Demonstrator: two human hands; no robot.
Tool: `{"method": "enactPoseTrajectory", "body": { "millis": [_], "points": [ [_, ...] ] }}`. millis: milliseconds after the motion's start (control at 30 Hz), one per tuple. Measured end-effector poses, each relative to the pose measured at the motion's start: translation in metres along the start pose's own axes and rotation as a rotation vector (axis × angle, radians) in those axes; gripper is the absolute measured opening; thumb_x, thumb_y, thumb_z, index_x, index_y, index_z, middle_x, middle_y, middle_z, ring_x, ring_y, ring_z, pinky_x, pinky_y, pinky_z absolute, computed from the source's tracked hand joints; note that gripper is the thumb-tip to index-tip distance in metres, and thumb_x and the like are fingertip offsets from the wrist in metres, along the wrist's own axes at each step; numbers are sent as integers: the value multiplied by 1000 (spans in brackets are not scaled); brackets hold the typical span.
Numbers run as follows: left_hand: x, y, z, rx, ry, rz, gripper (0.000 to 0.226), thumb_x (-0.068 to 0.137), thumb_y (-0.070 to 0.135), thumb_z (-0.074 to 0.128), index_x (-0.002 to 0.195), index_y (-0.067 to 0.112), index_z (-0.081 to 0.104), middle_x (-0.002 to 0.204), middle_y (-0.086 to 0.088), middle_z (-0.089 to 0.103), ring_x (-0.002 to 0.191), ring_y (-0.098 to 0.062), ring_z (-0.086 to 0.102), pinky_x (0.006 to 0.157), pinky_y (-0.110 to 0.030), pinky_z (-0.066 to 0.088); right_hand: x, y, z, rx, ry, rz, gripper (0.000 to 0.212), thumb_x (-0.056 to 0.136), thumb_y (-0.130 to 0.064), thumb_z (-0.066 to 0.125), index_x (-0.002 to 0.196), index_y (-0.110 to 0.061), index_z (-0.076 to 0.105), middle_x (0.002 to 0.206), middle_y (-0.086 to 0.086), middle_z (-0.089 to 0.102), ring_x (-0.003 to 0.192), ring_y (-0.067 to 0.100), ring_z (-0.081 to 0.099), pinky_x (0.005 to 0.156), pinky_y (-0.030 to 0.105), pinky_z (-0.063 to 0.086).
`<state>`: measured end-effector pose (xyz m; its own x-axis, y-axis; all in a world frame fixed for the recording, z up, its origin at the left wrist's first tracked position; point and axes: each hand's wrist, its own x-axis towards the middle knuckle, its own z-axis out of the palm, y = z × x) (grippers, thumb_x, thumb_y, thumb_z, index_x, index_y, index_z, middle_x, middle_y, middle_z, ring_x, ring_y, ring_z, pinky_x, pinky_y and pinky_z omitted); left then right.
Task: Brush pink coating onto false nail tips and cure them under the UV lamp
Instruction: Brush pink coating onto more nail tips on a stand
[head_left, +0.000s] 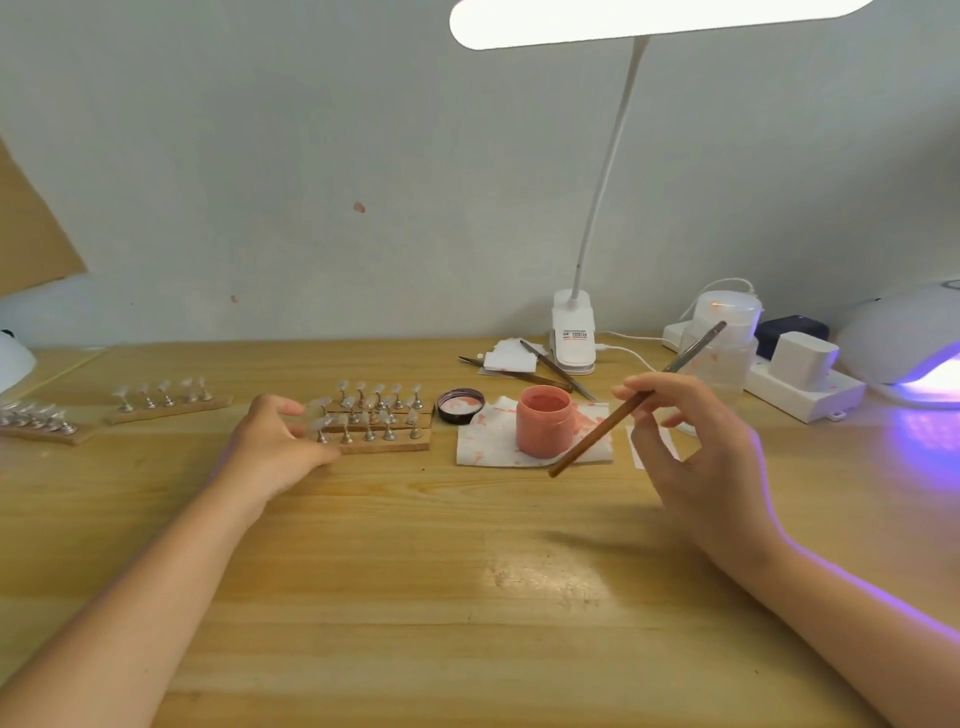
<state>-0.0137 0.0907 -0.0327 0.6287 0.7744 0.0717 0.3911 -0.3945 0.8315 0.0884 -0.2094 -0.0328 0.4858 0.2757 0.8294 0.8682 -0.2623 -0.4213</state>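
Fingers of the right hand (696, 441) pinch a brush (631, 402), bristles raised away from the open pink jar (544, 422) on stained tissue (491, 441). Left hand (275, 447), fingers loosely spread, touches the nearest nail-tip stand (384, 441). UV lamp (904, 338) glows far right.
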Motion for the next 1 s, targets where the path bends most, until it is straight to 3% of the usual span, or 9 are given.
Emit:
{"method": "enactPoseTrajectory", "body": {
  "millis": [133, 233, 433, 533, 633, 800, 867, 1000],
  "points": [
    [-4, 6, -11, 39, -197, -2, 54, 66, 5, 79, 108, 15, 47, 91, 2, 59, 83, -13, 52, 62, -22, 33, 0, 0, 0, 0, -15, 18, 40, 73, 11, 69, 97, -18, 59, 88, -21, 57, 85, -4, 54, 76, 14, 44],
    [-8, 9, -13, 96, -286, 58, 45, 63, 12, 82, 98, 18, 55, 87, 3, 60, 79, -6, 53, 66, -21, 34, 0, 2, -1, 21, -22, 51, 27, 74, 4, 71, 91, -14, 59, 85, -21, 58, 83, -11, 55, 71, 14, 44],
    [-12, 14, -22, 223, -378, 210, 24, 62, 20, 83, 81, 16, 70, 75, 3, 63, 65, -7, 54, 59, -13, 37, -2, 2, 0, 95, -7, 110, 38, 80, -5, 67, 83, -33, 41, 73, -1, 60, 70, 13, 54, 67, 16, 42],
    [-12, 19, -41, 259, -450, 229, 19, 55, 27, 83, 71, 24, 73, 77, 5, 70, 72, -9, 60, 67, -16, 40, -1, 0, 0, 149, -27, 168, 14, 82, -32, 55, 78, -30, 41, 69, -3, 54, 64, 14, 51, 61, 24, 44],
    [-18, 24, -52, 287, -573, 212, 26, 46, 38, 80, 71, 33, 73, 78, 14, 71, 71, 1, 62, 69, -16, 39, -2, 0, 1, 145, -35, 183, 20, 81, -46, 44, 75, -28, 42, 60, -3, 52, 59, 15, 50, 55, 21, 41],
    [-36, 39, -12, 224, -722, 310, 17, 61, 17, 82, 72, 20, 70, 65, 15, 66, 59, 6, 55, 57, -5, 39, -4, 5, 2, 206, -32, 208, 34, 90, -48, 35, 70, -23, 47, 54, 0, 49, 54, 12, 47, 54, 25, 39],
    [-46, 47, 15, 204, -727, 398, 18, 62, 21, 81, 74, 25, 68, 63, 15, 64, 59, 5, 52, 58, -8, 38, -4, 4, 1, 237, -29, 216, 31, 89, -46, 32, 74, -26, 50, 54, 3, 48, 53, 11, 47, 54, 24, 40],
    [-67, 50, 62, 98, -513, 516, 17, 65, 27, 81, 73, 31, 67, 59, 16, 55, 54, 4, 44, 55, -12, 35, -4, 4, -2, 310, -52, 281, 30, 94, -41, 29, 82, -32, 55, 59, 5, 53, 57, 7, 49, 57, 15, 38]
  ]
}}
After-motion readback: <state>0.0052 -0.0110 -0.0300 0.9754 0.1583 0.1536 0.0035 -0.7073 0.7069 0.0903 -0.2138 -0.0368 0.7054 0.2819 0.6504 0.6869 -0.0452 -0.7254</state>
